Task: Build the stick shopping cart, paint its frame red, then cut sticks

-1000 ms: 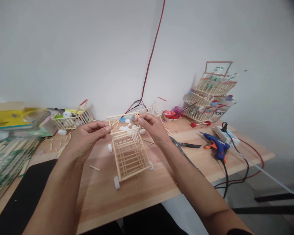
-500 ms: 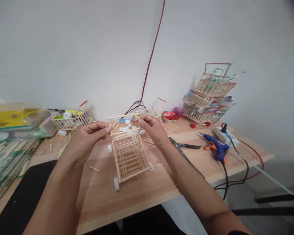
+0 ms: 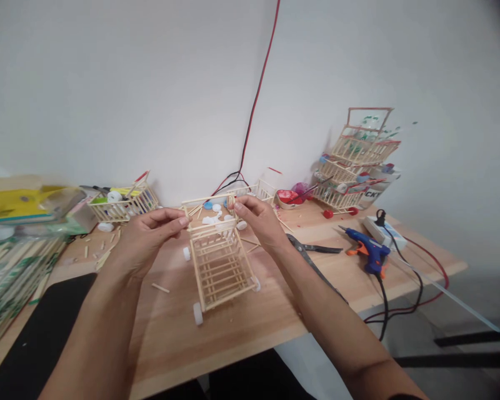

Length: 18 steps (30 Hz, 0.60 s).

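Note:
A small cart of thin wooden sticks (image 3: 224, 272) with white wheels stands on the table in front of me. Its handle frame rises at the far end, crossed by a stick at the top. My left hand (image 3: 160, 230) pinches the left upright of that handle between thumb and fingers. On the other side my right hand (image 3: 254, 214) pinches the right upright near its top corner. The fingertips cover the joints there, so I cannot see how the sticks meet.
A blue glue gun (image 3: 370, 253) lies at the right by a white power strip (image 3: 385, 232). Black-handled pliers (image 3: 312, 250) rest beside my right forearm. Finished stick carts (image 3: 350, 166) are stacked behind. Bundled sticks (image 3: 16, 272) and a black slab (image 3: 45, 333) lie left.

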Available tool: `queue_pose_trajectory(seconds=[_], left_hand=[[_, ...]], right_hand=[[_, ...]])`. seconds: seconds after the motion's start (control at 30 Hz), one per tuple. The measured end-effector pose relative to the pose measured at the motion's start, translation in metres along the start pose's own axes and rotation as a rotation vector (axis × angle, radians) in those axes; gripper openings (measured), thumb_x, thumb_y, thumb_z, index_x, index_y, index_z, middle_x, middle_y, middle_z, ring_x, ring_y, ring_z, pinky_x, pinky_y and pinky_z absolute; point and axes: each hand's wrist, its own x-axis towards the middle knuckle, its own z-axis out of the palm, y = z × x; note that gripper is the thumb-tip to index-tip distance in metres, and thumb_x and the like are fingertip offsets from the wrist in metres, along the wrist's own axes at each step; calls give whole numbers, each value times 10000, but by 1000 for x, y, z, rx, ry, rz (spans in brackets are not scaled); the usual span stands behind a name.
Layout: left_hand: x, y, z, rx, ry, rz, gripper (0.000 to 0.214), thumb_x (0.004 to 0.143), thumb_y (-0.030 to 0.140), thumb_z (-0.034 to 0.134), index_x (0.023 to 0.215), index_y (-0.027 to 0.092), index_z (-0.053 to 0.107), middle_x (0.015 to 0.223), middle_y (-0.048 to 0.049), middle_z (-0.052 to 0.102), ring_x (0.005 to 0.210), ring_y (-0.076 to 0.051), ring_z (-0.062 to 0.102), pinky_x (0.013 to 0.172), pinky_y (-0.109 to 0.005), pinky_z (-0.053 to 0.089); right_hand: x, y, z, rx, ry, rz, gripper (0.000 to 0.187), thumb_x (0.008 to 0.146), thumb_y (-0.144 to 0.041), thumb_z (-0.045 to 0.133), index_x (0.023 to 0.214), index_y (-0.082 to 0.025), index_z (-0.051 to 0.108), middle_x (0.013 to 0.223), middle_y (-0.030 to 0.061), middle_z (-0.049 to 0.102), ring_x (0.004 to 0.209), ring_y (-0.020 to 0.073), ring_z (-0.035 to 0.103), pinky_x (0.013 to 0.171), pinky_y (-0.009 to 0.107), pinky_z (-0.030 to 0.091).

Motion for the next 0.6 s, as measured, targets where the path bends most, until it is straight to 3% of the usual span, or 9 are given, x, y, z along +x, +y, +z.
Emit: queue_pose_trajectory(seconds=[0.4, 0.6], left_hand=[[0, -2, -1, -2, -25, 24, 253, 580, 369, 904, 739, 212, 786, 807, -9, 687, 714, -109, 543, 644, -213, 439], [0, -2, -2, 4, -24, 37, 256, 586, 366, 900, 748, 203, 787, 814, -23, 692, 704, -116, 546, 629, -220, 440]], right_hand=[[-1, -4, 1, 36, -5, -10, 257, 842, -487, 705, 846, -230, 718, 897, 7, 705, 907, 169, 611, 870, 297, 434], [0, -3, 1, -2, 6, 2, 313, 819, -541, 708, 827, -228, 712, 913, 18, 724, 932, 187, 623, 889, 314, 441]])
